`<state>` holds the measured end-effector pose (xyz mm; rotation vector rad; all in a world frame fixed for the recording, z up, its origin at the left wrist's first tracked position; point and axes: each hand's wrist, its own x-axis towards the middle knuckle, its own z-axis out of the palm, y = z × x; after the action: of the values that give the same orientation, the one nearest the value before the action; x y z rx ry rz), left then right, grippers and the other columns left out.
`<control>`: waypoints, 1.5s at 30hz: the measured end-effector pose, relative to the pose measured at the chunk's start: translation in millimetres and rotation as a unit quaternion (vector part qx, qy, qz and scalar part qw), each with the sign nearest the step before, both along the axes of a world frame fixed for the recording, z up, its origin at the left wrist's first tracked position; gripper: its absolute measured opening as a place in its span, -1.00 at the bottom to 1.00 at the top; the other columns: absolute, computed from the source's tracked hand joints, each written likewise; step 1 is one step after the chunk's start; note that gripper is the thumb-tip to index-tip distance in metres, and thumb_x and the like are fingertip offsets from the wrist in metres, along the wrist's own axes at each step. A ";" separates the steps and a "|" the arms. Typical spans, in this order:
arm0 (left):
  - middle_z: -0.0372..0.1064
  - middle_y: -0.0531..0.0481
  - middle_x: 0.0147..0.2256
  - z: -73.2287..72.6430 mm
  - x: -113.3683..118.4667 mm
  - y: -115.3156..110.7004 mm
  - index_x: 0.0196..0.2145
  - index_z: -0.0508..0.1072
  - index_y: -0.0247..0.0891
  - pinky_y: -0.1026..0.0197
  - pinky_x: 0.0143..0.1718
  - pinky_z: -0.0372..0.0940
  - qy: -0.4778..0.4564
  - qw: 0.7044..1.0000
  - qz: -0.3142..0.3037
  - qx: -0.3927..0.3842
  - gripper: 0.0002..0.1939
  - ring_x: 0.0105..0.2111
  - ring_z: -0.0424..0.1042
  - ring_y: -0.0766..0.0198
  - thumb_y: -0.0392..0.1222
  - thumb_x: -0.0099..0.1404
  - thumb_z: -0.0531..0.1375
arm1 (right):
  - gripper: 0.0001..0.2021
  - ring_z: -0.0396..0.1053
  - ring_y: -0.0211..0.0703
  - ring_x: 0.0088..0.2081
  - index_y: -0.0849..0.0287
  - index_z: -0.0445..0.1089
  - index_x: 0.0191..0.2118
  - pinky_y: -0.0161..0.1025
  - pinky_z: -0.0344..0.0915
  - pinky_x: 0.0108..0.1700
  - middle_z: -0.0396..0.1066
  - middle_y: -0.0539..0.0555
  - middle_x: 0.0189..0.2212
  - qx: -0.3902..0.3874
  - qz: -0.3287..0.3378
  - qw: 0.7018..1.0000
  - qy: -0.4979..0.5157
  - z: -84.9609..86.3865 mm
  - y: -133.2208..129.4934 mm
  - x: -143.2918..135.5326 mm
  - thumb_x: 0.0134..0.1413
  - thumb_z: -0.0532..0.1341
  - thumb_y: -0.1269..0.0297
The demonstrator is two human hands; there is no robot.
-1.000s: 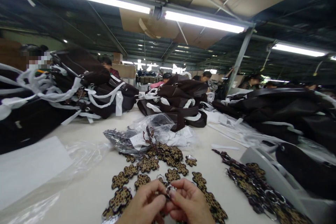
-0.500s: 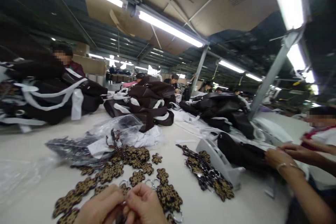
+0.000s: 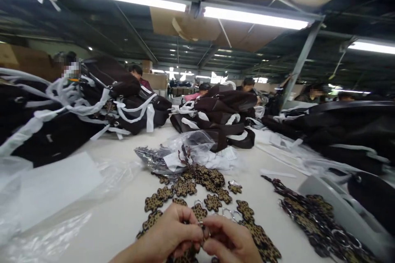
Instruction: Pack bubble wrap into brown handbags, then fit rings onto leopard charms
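Note:
My left hand and my right hand meet at the bottom centre, fingers pinched together. Between their fingertips is a small metal key ring, partly covered by the fingers. Under the hands, a leopard-print piece is mostly hidden, and I cannot tell if it hangs from the ring. Around them lie many flat leopard-print charms with dark edges, shaped like flowers or bears. Loose silver rings rest just beyond my right hand.
A clear plastic bag of dark pieces lies behind the charms. To the right, finished-looking charms with rings lie beside a grey plastic bin. Dark brown bags with white-wrapped straps are piled behind. Clear plastic sheeting covers the left. Several people work beyond.
The view has swung left, so the co-worker's arms at the right are out of sight and more bags show at the left. My hands stay together; the ring between them shows more clearly.

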<state>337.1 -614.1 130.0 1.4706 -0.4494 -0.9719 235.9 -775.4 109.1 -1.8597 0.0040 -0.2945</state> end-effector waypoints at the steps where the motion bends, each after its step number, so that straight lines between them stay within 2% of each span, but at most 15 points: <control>1: 0.36 0.13 -0.67 2.0 -0.6 0.8 -0.56 0.33 -0.26 0.38 -0.77 -0.16 0.001 1.000 -0.006 -0.005 -0.82 -0.80 0.01 0.53 -0.16 -0.10 0.26 | -0.75 0.46 -0.16 -0.47 -0.06 0.61 -0.25 -0.33 0.30 -0.41 0.60 -0.04 -0.46 0.023 -0.003 1.000 0.004 0.3 2.2 -0.7 -0.12 0.38 0.38; 4: 0.35 0.13 -0.68 5.5 -0.6 2.2 -0.56 0.34 -0.26 0.39 -0.78 -0.16 0.014 1.000 -0.014 -0.006 -0.84 -0.80 0.01 0.53 -0.19 -0.11 0.27 | -0.78 0.46 -0.16 -0.47 -0.02 0.60 -0.34 -0.33 0.31 -0.41 0.60 -0.05 -0.49 0.064 -0.005 0.998 0.004 1.3 9.1 -1.2 -0.17 0.38 0.43; 8: 0.34 0.14 -0.69 4.9 1.2 3.3 -0.57 0.33 -0.24 0.40 -0.79 -0.13 0.023 0.999 -0.026 -0.002 -0.84 -0.80 0.02 0.52 -0.19 -0.09 0.26 | -0.73 0.53 -0.14 -0.44 0.00 0.57 -0.27 -0.33 0.36 -0.39 0.60 -0.06 -0.50 0.186 -0.004 0.982 0.031 5.2 16.7 -1.7 -0.19 0.37 0.44; 14: 0.39 0.10 -0.66 5.1 0.7 4.7 -0.57 0.36 -0.26 0.42 -0.78 -0.08 0.049 0.998 -0.050 0.008 -0.81 -0.77 0.09 0.52 -0.17 -0.09 0.30 | -0.80 0.52 -0.17 -0.46 0.08 0.57 -0.35 -0.33 0.38 -0.38 0.60 -0.02 -0.50 0.230 0.031 0.971 0.062 10.7 19.4 -4.1 -0.20 0.36 0.46; 20: 0.38 0.10 -0.66 3.5 -1.6 7.1 -0.58 0.34 -0.25 0.40 -0.78 -0.10 0.057 0.997 -0.060 0.011 -0.82 -0.77 0.09 0.50 -0.18 -0.10 0.29 | -0.84 0.49 -0.22 -0.53 0.11 0.51 -0.41 -0.36 0.36 -0.46 0.58 -0.04 -0.54 0.206 0.033 0.975 0.077 8.1 19.4 -4.0 -0.19 0.32 0.49; 24: 0.37 0.14 -0.59 5.3 5.9 10.5 -0.44 0.44 -0.29 0.37 -0.68 0.01 0.043 0.995 -0.077 -0.038 -0.86 -0.70 0.15 0.48 -0.22 -0.04 0.24 | -0.88 0.48 -0.22 -0.56 0.13 0.52 -0.37 -0.35 0.40 -0.46 0.52 -0.06 -0.57 0.186 0.015 0.981 0.056 3.3 13.9 -4.0 -0.15 0.36 0.42; 28: 0.38 0.07 -0.49 8.5 15.7 13.1 -0.24 0.54 -0.39 0.32 -0.52 0.11 0.015 0.993 -0.077 -0.090 -0.65 -0.58 0.23 0.44 -0.27 0.01 0.12 | -0.88 0.50 -0.26 -0.57 0.16 0.49 -0.39 -0.40 0.39 -0.48 0.50 -0.08 -0.59 0.229 0.020 0.972 0.045 6.9 12.9 -7.1 -0.15 0.39 0.41; 32: 0.45 0.00 -0.35 10.7 12.2 11.5 -0.01 0.37 -0.36 0.23 -0.33 0.22 -0.013 0.993 -0.046 -0.106 -0.58 -0.45 0.37 0.34 -0.25 0.15 0.13 | -0.85 0.50 -0.29 -0.57 0.18 0.47 -0.40 -0.43 0.38 -0.48 0.52 -0.09 -0.60 0.251 0.051 0.962 0.089 10.9 20.1 -9.2 -0.17 0.39 0.47; 36: 0.45 -0.05 -0.23 15.8 -1.8 8.6 -0.11 0.30 -0.29 0.12 -0.13 0.25 -0.052 0.991 -0.040 -0.117 -0.71 -0.23 0.42 0.22 -0.32 0.16 0.08 | -0.81 0.49 -0.32 -0.58 0.17 0.43 -0.38 -0.44 0.36 -0.50 0.49 -0.12 -0.60 0.271 0.069 0.956 0.083 5.1 22.9 -6.6 -0.12 0.44 0.35; 39: 0.42 -0.06 -0.25 20.2 -10.2 9.8 -0.11 0.32 -0.30 0.10 -0.08 0.23 -0.111 0.986 -0.061 -0.111 -0.77 -0.20 0.39 0.19 -0.23 0.28 0.05 | -0.78 0.48 -0.31 -0.58 0.18 0.40 -0.40 -0.43 0.38 -0.49 0.48 -0.10 -0.62 0.253 0.070 0.962 0.081 3.0 21.6 -4.1 -0.09 0.44 0.26; 41: 0.41 -0.06 -0.25 21.8 -12.9 12.3 -0.04 0.33 -0.30 0.08 -0.09 0.24 -0.134 0.982 -0.086 -0.105 -0.70 -0.21 0.38 0.17 -0.09 0.39 0.01 | -0.78 0.47 -0.31 -0.59 0.18 0.38 -0.43 -0.42 0.38 -0.48 0.47 -0.09 -0.64 0.235 0.070 0.966 0.078 5.1 21.3 -3.4 -0.08 0.43 0.24; 45: 0.41 -0.10 -0.08 22.5 -11.6 17.5 0.09 0.33 -0.26 0.03 0.04 0.19 -0.142 0.980 -0.110 -0.082 -0.59 -0.05 0.36 0.09 0.00 0.41 0.03 | -0.77 0.46 -0.32 -0.60 0.18 0.38 -0.46 -0.43 0.37 -0.50 0.44 -0.10 -0.63 0.231 0.064 0.968 0.078 10.9 21.8 -3.5 -0.14 0.44 0.24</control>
<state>325.5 -596.7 152.5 1.4335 -0.8958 -0.8745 232.4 -753.5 120.0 -1.4077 0.0560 -0.0478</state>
